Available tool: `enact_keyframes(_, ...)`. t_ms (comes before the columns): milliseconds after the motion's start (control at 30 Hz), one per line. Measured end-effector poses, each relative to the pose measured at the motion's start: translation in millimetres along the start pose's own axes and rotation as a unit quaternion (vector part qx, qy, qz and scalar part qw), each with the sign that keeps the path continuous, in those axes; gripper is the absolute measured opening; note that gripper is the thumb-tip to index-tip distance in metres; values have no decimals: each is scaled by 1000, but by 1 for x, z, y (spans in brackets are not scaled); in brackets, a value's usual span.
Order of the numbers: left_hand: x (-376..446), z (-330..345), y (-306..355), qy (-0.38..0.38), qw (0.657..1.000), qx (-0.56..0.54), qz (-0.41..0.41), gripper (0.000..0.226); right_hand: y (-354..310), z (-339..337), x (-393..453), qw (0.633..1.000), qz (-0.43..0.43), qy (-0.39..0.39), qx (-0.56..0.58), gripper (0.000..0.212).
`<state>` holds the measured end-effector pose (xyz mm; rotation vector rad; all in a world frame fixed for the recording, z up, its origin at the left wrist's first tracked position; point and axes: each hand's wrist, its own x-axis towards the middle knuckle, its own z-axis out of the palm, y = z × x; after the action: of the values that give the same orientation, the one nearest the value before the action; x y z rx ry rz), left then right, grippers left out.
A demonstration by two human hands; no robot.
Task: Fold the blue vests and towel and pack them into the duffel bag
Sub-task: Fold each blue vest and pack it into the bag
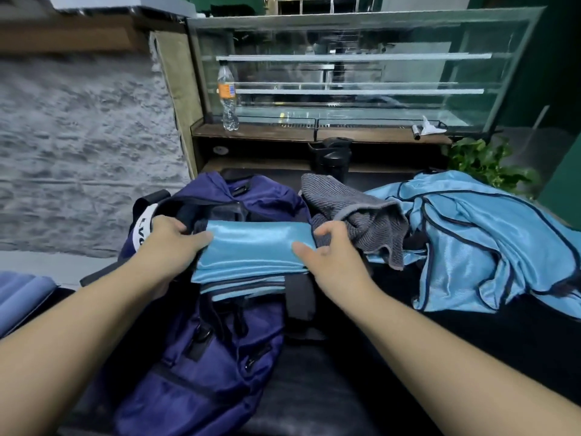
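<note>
Nearest to us, two bare forearms reach forward over a dark table top point(330, 388) on which a navy-purple nylon duffel bag point(195, 357) lies with its mouth open. At that mouth we see a folded, shiny light-blue vest point(251, 250) resting on top of other folded blue layers, half inside the bag. Our left hand point(169, 243) grips the vest's left end, thumb on top and fingers curled under the edge, just beside a white label with black letters point(143, 229) on the bag. Our right hand point(327, 256) holds the right end, thumb pressed on the satin and fingers bent round the far corner. Just right of the bag lies a crumpled grey ribbed towel point(361, 212), unfolded, touching a heap of loose light-blue vests with dark piping point(478, 240) that spreads to the table's right edge. At the far left edge we see a blue padded surface point(22, 294). Behind the towel stands a black lidded tumbler point(333, 158). Farther back, on a wooden ledge, stands a clear plastic bottle with an orange label point(227, 96) before a glass display case point(355, 73), and green leaves point(484, 162) show at the right.
</note>
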<state>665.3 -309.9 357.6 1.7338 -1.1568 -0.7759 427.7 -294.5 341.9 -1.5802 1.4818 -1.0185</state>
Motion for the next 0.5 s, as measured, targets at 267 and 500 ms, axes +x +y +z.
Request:
enact_keyframes(267,23,0,-13,25,962,248,110,27,11,50,17,999,-2,-41,16,10)
enact_keyframes(500,45,16,9,39,949,305,70,20,-5,65,49,997,31,-44,53,22)
